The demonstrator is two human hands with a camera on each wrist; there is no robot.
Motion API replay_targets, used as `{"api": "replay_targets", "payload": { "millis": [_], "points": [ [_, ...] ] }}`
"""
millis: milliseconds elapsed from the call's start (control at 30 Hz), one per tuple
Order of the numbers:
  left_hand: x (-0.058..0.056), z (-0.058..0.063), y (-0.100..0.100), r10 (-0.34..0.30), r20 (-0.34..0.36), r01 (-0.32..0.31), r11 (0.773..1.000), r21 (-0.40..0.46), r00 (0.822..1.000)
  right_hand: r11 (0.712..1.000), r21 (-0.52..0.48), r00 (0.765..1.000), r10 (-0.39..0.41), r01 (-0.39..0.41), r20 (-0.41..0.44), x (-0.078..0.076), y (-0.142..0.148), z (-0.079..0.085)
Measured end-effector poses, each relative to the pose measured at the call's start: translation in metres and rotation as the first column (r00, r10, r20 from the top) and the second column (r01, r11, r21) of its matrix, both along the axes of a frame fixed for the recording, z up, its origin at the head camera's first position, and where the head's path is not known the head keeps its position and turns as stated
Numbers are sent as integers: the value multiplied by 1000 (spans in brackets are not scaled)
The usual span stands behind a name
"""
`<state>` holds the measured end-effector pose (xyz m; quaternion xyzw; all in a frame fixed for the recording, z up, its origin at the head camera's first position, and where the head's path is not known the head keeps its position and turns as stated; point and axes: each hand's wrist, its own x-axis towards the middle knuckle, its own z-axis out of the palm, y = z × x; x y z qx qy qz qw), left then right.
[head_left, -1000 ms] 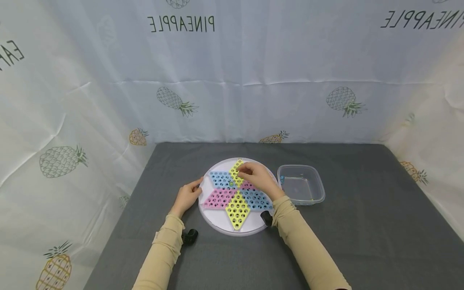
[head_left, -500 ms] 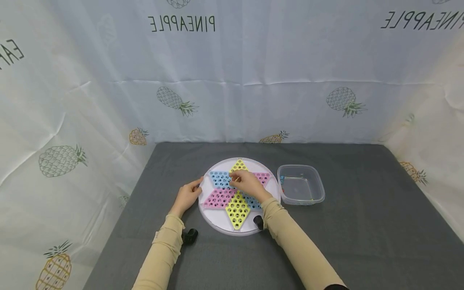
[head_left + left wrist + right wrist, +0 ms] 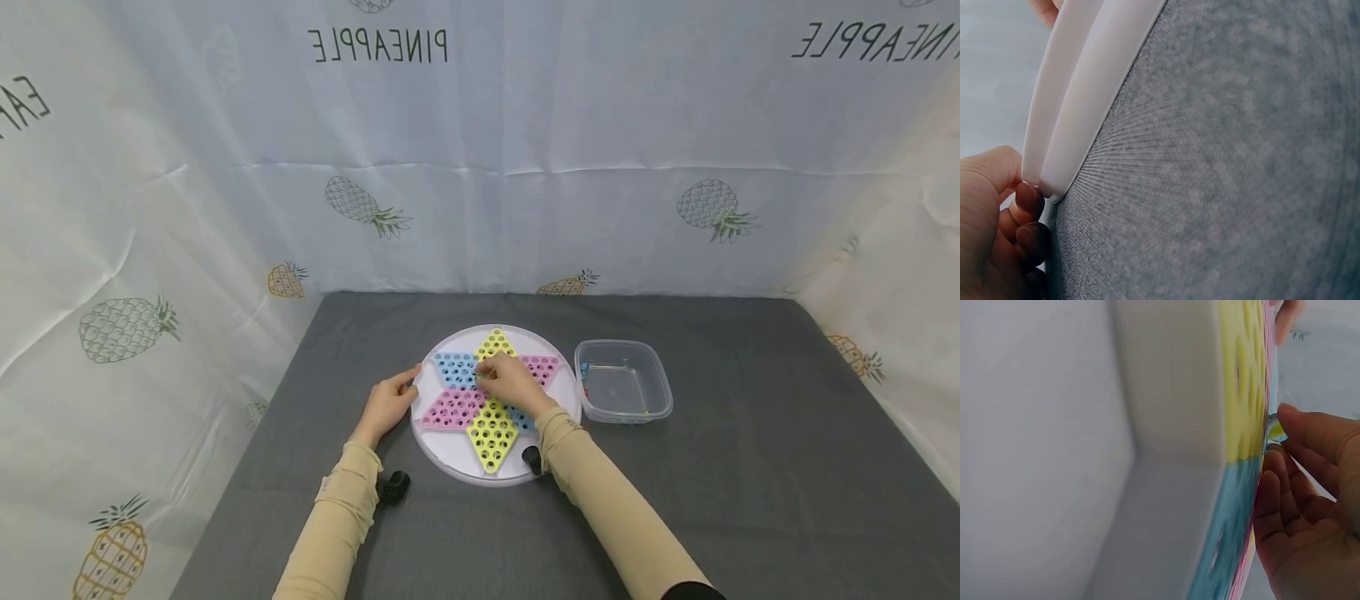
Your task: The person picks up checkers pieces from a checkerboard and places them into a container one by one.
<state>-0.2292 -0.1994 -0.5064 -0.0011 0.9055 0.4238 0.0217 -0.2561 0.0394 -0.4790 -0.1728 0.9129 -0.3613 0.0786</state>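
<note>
A round white Chinese checkers board point(image 3: 442, 450) with a pink, yellow and blue star of holes lies on the table. At its left rim, my left hand point(image 3: 384, 407) grips the edge. In the left wrist view, the thumb of that hand point(image 3: 988, 212) is at the top of the rim and its fingertips at the underside. My right hand point(image 3: 513, 383) is over the star, near where the blue and yellow sections meet. Its thumb and finger pinch a clear glass marble point(image 3: 1275, 430) with a yellow-green core, right at the board's surface in the right wrist view.
A clear plastic box point(image 3: 624, 417) stands to the right of the board, with a few small coloured marbles along its walls. A dark grey cloth point(image 3: 750, 467) covers the table. Behind hangs a white curtain point(image 3: 525, 217) printed with pineapples.
My right hand has moved from the upper yellow section left and nearer to the star's centre, over the spot where a green marble showed. My left hand stays at the rim.
</note>
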Motion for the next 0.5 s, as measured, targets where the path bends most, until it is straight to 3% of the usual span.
{"api": "replay_targets", "payload": {
  "millis": [500],
  "points": [
    [-1,-2,0,-3,5,3,1000,9,1000,999,-23,999,-25,26,28,1,0,-2]
  ]
}}
